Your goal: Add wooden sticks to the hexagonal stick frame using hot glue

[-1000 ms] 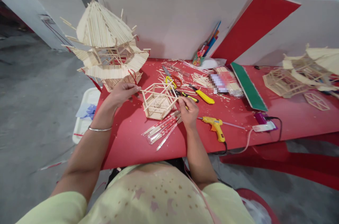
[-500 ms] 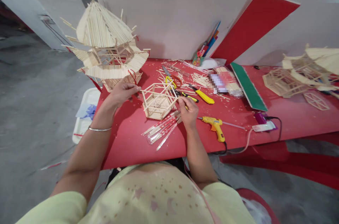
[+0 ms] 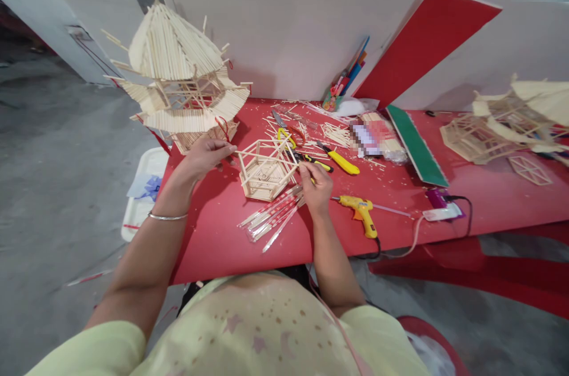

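A thin wooden stick [image 3: 269,158] lies across the near upper side of a small hexagonal stick frame [image 3: 262,193] with a floor of sticks. My left hand [image 3: 205,156] pinches the stick's left end between thumb and fingers. At the other end, my right hand [image 3: 316,185] has its fingertips closed on the stick near a corner of the frame. Paper-wrapped chopsticks [image 3: 273,216] in clear film lie just below the frame. Behind it are scissors [image 3: 285,134], dark pliers [image 3: 317,162] with yellow handles and a yellow utility knife [image 3: 342,161].
A tall stick pagoda [image 3: 178,91] stands at the back left, another stick model [image 3: 484,121] at the far right. A yellow glue gun [image 3: 362,213] rests right of my hand, its cord hanging over the red table's [image 3: 208,245] front edge. A green board [image 3: 418,145] lies behind.
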Demonstrator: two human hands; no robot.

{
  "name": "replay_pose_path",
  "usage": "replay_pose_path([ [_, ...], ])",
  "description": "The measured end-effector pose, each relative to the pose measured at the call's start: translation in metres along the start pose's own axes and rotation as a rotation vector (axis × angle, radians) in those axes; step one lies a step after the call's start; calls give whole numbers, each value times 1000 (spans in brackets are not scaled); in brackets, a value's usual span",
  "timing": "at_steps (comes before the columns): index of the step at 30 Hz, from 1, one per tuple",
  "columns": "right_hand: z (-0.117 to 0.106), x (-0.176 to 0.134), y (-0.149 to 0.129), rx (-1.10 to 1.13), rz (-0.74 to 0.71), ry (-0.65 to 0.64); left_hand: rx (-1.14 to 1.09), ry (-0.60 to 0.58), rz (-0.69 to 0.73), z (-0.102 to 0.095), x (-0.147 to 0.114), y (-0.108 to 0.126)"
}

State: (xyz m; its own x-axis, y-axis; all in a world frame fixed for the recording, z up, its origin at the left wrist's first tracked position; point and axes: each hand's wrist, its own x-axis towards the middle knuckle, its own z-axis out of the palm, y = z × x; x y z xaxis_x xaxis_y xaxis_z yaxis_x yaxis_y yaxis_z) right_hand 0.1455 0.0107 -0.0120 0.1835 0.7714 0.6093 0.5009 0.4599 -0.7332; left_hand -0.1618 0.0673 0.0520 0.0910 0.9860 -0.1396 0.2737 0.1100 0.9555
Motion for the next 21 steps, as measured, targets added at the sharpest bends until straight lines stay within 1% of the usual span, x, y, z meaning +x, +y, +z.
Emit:
replay_pose_path([
  [9, 1, 0, 2, 8, -22, 12, -20, -2, -25, 2, -3, 6],
  [21, 0, 0, 1, 13, -8, 5, -19, -4, -22, 1, -1, 2],
])
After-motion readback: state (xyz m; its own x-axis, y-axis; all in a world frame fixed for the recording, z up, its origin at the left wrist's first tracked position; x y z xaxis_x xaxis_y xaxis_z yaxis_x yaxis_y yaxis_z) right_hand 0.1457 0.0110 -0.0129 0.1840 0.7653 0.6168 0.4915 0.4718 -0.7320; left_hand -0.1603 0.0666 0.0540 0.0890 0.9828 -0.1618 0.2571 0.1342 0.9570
